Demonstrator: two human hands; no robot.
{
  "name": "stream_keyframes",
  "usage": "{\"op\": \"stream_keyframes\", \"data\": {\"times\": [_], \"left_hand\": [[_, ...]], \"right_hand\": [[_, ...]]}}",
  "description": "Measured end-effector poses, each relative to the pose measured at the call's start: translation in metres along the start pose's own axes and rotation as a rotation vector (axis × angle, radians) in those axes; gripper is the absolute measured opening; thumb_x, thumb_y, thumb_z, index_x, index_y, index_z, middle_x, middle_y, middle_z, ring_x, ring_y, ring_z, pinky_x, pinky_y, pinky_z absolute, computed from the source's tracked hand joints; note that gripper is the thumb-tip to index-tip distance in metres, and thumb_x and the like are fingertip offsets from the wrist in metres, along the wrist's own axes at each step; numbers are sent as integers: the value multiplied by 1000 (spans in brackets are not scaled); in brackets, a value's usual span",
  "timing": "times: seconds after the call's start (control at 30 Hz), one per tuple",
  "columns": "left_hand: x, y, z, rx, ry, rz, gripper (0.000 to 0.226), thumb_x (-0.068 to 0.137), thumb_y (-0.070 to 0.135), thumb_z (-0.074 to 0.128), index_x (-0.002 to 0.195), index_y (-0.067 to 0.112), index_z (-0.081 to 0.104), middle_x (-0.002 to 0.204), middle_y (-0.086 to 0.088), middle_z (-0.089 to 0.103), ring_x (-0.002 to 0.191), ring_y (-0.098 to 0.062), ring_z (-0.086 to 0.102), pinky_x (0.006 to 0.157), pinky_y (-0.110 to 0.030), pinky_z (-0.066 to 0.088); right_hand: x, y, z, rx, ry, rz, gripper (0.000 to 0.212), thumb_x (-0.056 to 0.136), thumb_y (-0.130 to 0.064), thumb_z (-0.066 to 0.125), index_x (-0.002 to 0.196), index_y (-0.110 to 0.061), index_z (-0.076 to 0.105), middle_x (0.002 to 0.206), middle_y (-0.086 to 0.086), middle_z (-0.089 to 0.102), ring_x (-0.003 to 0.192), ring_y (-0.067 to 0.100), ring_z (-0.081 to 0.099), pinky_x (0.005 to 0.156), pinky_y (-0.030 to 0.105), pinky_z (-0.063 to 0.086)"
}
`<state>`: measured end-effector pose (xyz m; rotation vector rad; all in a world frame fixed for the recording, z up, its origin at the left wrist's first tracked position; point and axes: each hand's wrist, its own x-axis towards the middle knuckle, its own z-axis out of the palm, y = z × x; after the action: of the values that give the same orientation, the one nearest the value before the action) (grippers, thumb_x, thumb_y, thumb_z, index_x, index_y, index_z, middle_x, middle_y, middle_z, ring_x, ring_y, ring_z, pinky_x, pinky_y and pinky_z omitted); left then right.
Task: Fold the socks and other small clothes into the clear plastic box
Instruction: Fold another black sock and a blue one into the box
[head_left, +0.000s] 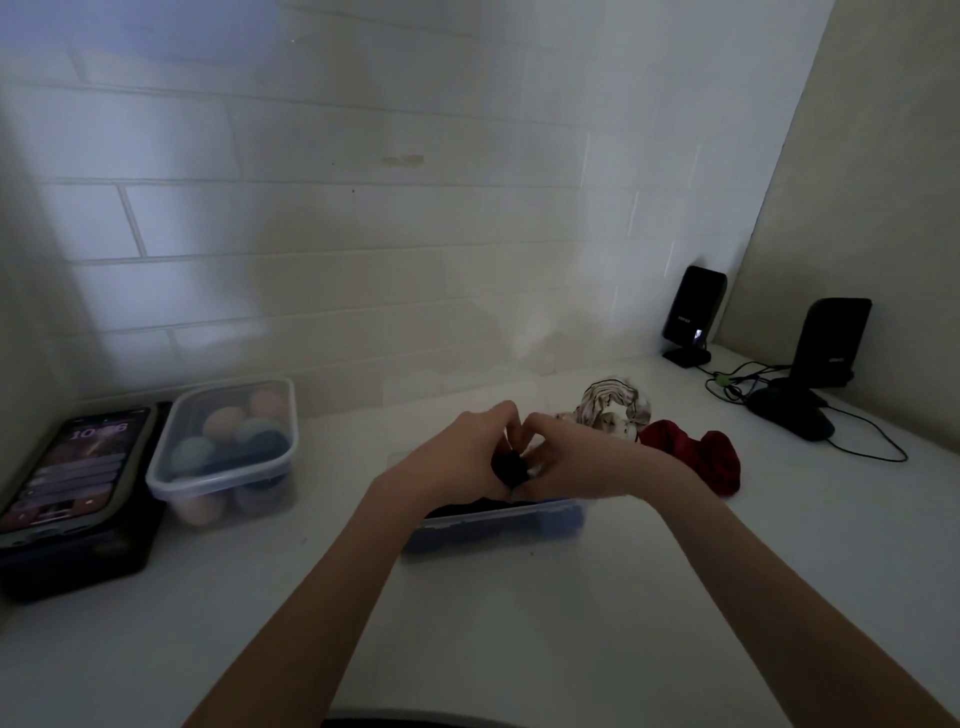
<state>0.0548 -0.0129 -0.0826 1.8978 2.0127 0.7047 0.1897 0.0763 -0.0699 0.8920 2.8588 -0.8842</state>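
Note:
My left hand (462, 452) and my right hand (566, 457) meet over the clear plastic box (498, 525) in the middle of the white table. Both hands pinch a small black garment (510, 470) between their curled fingers, just above the box. Dark and blue cloth lies inside the box. Behind and to the right of my hands lie a white patterned garment (615, 408) and a dark red garment (696, 454) on the table. Much of the box's inside is hidden by my hands.
A lidded clear box (228, 452) of rolled pastel socks stands at the left, next to a lit phone (67, 473) on a dark case. Two black speakers (693, 312) (828, 345) and their cables (862, 441) sit at the back right by the wall.

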Motion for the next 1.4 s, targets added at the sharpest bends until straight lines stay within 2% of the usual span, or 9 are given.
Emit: {"op": "stream_keyframes", "data": {"times": [0.1, 0.23, 0.4, 0.63, 0.77, 0.87, 1.1, 1.23, 1.4], "left_hand": [[-3, -2, 3, -72, 45, 34, 43, 67, 11, 77, 92, 17, 42, 91, 1, 56, 81, -21, 60, 69, -34, 52], [-4, -9, 5, -116, 49, 3, 50, 63, 16, 80, 95, 19, 41, 100, -3, 55, 85, -19, 58, 72, -35, 53], [-10, -19, 13, -21, 95, -26, 49, 66, 28, 79, 94, 22, 40, 96, 0, 46, 82, -16, 47, 66, -28, 46], [-14, -19, 8, -85, -33, -83, 37, 73, 21, 75, 97, 17, 47, 84, 0, 63, 78, -18, 63, 72, -31, 53], [-14, -22, 5, -58, -90, -81, 26, 75, 21, 73, 96, 25, 59, 87, 3, 64, 77, -9, 62, 71, -20, 52], [-14, -23, 3, -61, -134, -88, 22, 77, 17, 70, 98, 23, 68, 89, 5, 66, 79, -7, 63, 74, -17, 52], [-11, -19, -1, -41, -126, -89, 16, 79, 22, 70, 94, 21, 75, 82, 7, 66, 69, 0, 57, 65, -9, 41], [-10, -15, 4, 29, -101, -46, 15, 77, 16, 72, 92, 16, 74, 84, 2, 59, 65, -4, 55, 57, -4, 40], [-7, -13, 6, 173, -85, -28, 20, 78, 18, 71, 97, 15, 71, 102, -4, 66, 77, -11, 56, 72, -21, 47]], "right_hand": [[2, 0, 4, 5, 36, -55, 55, 71, -21, 79, 115, -18, 47, 111, -4, 65, 81, 5, 60, 78, 22, 50], [2, 4, 6, 116, 75, -74, 49, 71, -15, 80, 114, -17, 57, 98, 4, 72, 84, 19, 68, 81, 32, 56], [1, 9, 4, 157, 180, -136, 27, 72, -5, 74, 91, -18, 61, 90, 3, 66, 69, 14, 63, 69, 29, 56], [6, 6, 11, -86, 181, -187, 35, 69, -1, 66, 62, -30, 48, 76, 5, 62, 75, 26, 60, 70, 40, 50], [6, -6, 3, -236, -43, -127, 10, 76, -12, 72, 85, -15, 70, 87, 3, 69, 77, 13, 58, 76, 27, 49], [5, -7, -7, -203, -152, -69, 20, 80, -18, 70, 99, -16, 75, 96, 2, 75, 84, 16, 68, 85, 28, 53], [6, -6, 10, -284, 5, -88, 47, 67, -30, 82, 107, -17, 59, 100, -1, 61, 82, 12, 53, 75, 29, 49], [7, -8, 0, -228, -79, -67, 31, 75, -26, 76, 104, -19, 70, 93, -10, 63, 84, 9, 59, 78, 23, 47], [8, -10, -8, -366, 69, -3, 32, 77, -13, 74, 109, -13, 69, 107, 6, 70, 95, 20, 65, 87, 28, 51]]}}
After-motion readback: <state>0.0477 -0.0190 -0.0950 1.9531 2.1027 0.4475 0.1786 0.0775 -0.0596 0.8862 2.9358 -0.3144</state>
